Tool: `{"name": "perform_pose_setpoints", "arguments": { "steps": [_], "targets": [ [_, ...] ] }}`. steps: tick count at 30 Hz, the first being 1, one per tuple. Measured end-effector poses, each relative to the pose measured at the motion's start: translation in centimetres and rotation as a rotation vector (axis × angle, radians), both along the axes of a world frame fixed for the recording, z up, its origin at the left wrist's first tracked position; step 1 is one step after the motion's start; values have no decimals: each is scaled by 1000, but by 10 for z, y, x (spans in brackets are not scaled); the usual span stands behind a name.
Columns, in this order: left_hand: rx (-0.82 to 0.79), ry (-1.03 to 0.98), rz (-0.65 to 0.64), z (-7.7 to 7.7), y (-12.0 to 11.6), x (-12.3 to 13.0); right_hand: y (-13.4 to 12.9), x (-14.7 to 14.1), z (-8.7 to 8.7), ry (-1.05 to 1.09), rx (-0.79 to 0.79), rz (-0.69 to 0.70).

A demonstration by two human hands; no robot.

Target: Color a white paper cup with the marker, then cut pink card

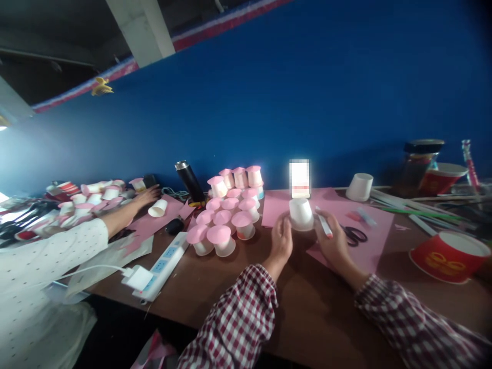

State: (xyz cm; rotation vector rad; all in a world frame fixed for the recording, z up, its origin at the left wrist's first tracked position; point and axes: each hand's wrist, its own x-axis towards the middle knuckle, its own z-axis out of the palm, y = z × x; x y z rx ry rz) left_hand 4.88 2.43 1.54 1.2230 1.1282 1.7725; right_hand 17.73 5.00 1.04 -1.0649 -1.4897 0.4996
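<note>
A white paper cup (301, 211) is upside down between my hands, rim downward, above the pink paper. My left hand (283, 238) has its fingers curled against the cup's left side. My right hand (333, 242) grips a white marker (324, 224) with an orange-red end, just right of the cup. Black-handled scissors (355, 235) lie on the pink paper (369, 251) beside my right hand. To the left stand several upturned cups with pink paper cone tops (222, 218). Whether the cup touches the paper, I cannot tell.
A lit phone screen (299, 177) leans at the back wall. Another white cup (360, 186), a red paper bucket (449, 256) and pale straws (400, 202) are to the right. On the left lie a power strip (169, 259), a black flask (189, 180) and a co-worker's arm (126, 210).
</note>
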Motion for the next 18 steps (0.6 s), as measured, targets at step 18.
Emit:
{"name": "perform_pose_setpoints", "arguments": {
  "steps": [18],
  "targets": [
    [-296,-475,-155,-11,9,2,4,1,2,191,-96,10]
  ]
}}
